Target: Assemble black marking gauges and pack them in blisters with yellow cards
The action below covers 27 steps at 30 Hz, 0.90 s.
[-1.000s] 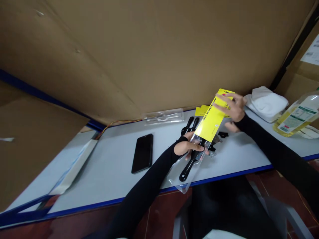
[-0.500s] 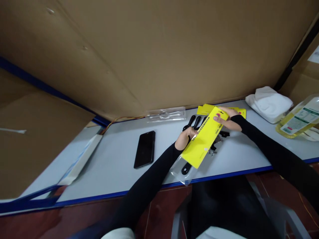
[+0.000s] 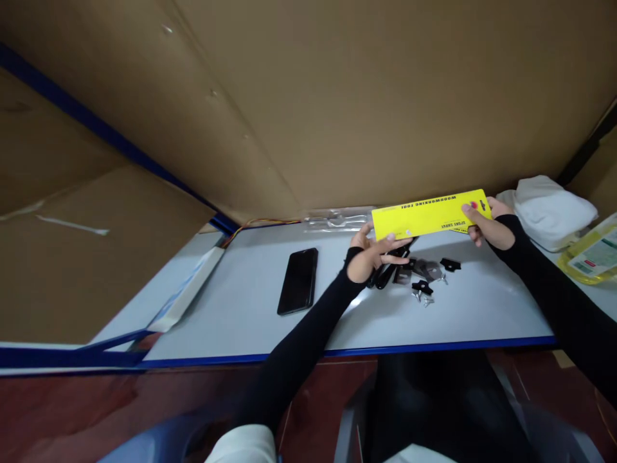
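Note:
A yellow packaging card (image 3: 429,215), printed upside down with "woodworking tool", is held up level above the table. My left hand (image 3: 369,254) grips its left end, thumb in front and fingers below. At the other end, near the hang hole, my right hand (image 3: 484,225) pinches it with the thumb on the face. Black spokeshave handles (image 3: 383,276) lie partly hidden beneath the card and my left hand. Close by are flat metal blades (image 3: 427,269), black cap pieces (image 3: 450,264) and several silver thumbscrews (image 3: 428,301).
A black phone (image 3: 297,281) lies left of my left hand. Clear plastic packaging (image 3: 337,220) rests along the cardboard wall (image 3: 361,96). To the right are a white cloth bundle (image 3: 549,212) and a bottle of yellow liquid (image 3: 590,257). A long white box (image 3: 187,292) stands at the left.
The yellow card has swung from a steep slant to nearly level and moved up and right. The clear plastic and black handle seen beneath its lower end no longer show there.

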Tool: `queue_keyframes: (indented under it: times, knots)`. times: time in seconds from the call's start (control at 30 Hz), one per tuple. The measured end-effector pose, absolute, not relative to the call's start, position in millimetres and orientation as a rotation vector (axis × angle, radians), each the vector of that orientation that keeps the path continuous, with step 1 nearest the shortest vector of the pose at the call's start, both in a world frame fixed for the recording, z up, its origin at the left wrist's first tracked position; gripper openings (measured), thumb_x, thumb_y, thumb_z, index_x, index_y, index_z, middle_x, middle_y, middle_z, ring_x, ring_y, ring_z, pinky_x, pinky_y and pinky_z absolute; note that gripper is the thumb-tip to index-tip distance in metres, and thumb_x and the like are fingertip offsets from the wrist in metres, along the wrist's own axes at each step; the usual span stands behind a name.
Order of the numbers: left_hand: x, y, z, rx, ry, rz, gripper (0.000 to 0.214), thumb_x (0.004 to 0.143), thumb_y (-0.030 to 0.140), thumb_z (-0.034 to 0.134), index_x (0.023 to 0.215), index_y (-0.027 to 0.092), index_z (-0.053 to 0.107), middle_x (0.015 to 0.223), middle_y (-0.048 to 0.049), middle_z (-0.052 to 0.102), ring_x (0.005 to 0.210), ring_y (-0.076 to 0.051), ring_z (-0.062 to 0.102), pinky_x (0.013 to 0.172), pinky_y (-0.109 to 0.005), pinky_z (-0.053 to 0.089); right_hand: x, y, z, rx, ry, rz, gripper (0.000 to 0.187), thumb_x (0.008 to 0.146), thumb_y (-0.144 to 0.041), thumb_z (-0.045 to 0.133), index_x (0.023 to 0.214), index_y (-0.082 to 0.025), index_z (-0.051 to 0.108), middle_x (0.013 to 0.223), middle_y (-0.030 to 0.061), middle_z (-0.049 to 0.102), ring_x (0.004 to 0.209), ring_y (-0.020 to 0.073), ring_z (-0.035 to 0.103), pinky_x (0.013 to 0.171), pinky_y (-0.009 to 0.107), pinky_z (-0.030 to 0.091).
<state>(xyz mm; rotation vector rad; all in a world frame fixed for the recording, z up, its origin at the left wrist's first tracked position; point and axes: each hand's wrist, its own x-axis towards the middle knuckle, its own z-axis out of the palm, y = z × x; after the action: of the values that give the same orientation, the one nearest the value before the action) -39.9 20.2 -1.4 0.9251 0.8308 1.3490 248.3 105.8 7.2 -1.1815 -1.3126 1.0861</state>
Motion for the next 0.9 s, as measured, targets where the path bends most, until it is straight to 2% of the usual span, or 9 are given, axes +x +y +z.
queue_keyframes:
  times: [0.07, 0.13, 0.3, 0.43, 0.57, 0.73, 0.9]
  knots:
    - [-37.5, 24.4, -7.9, 0.976, 0.893, 1.347, 0.071, 0.073, 0.044, 0.092, 0.119, 0.023, 0.042, 0.103, -0.0128, 0.081, 0.080, -0.033, 0.082, 0.064, -0.040, 0.068, 246.4, 100.9, 8.2, -1.197, -1.330, 1.112, 0.067, 0.060, -0.063, 0.098, 0.091, -0.023, 0.053, 0.073, 0.0020, 0.072, 0.039, 0.0105, 0.056, 0.026, 0.022, 0.044]
    - [-39.9, 27.0, -8.8, 1.016, 0.904, 1.319, 0.066, 0.074, 0.041, 0.090, 0.114, 0.023, 0.041, 0.091, -0.0090, 0.081, 0.066, -0.031, 0.080, 0.056, -0.036, 0.065, 246.1, 99.3, 5.1, -1.186, -1.388, 1.195, 0.069, 0.055, -0.059, 0.101, 0.095, -0.022, 0.059, 0.081, 0.0044, 0.076, 0.044, 0.0116, 0.060, 0.029, 0.023, 0.049]
    - [-47.6, 25.5, -4.1, 1.096, 0.836, 1.251, 0.058, 0.079, 0.045, 0.084, 0.113, 0.021, 0.043, 0.101, -0.0136, 0.081, 0.069, -0.036, 0.081, 0.046, -0.032, 0.061, 258.0, 108.7, -6.9, -1.160, -1.445, 1.349, 0.061, 0.060, -0.049, 0.101, 0.105, -0.020, 0.071, 0.104, 0.0098, 0.079, 0.070, 0.0166, 0.072, 0.041, 0.021, 0.057]
    - [-42.3, 23.3, -5.3, 1.122, 0.904, 1.295, 0.062, 0.080, 0.055, 0.084, 0.116, 0.018, 0.049, 0.105, -0.0171, 0.081, 0.063, -0.032, 0.079, 0.042, -0.027, 0.058, 266.5, 110.3, -2.3, -1.128, -1.405, 1.398, 0.054, 0.066, -0.042, 0.098, 0.109, -0.020, 0.073, 0.114, 0.0112, 0.079, 0.078, 0.0184, 0.074, 0.045, 0.021, 0.058]
    - [-40.7, 23.7, -3.9, 1.109, 0.990, 1.317, 0.064, 0.076, 0.057, 0.087, 0.114, 0.015, 0.056, 0.110, -0.0205, 0.080, 0.061, -0.031, 0.079, 0.043, -0.027, 0.058, 261.8, 98.4, 12.5, -1.107, -1.375, 1.359, 0.056, 0.065, -0.042, 0.098, 0.110, -0.020, 0.073, 0.119, 0.0128, 0.078, 0.086, 0.0226, 0.076, 0.049, 0.025, 0.062]
    - [-41.7, 20.7, 2.6, 1.189, 0.944, 1.339, 0.077, 0.079, 0.062, 0.084, 0.133, 0.013, 0.057, 0.116, -0.0228, 0.079, 0.071, -0.033, 0.081, 0.041, -0.024, 0.054, 249.6, 83.0, 22.2, -1.123, -1.429, 1.232, 0.052, 0.058, -0.042, 0.100, 0.093, -0.021, 0.067, 0.104, 0.0104, 0.078, 0.076, 0.0222, 0.073, 0.036, 0.025, 0.048]
    - [-36.3, 18.4, 1.7, 1.198, 0.953, 1.370, 0.084, 0.076, 0.063, 0.086, 0.139, 0.014, 0.057, 0.113, -0.0207, 0.080, 0.073, -0.033, 0.082, 0.038, -0.022, 0.051, 244.9, 78.4, 18.9, -1.107, -1.438, 1.203, 0.053, 0.058, -0.047, 0.100, 0.089, -0.022, 0.065, 0.101, 0.0073, 0.078, 0.051, 0.0102, 0.058, 0.031, 0.025, 0.042]
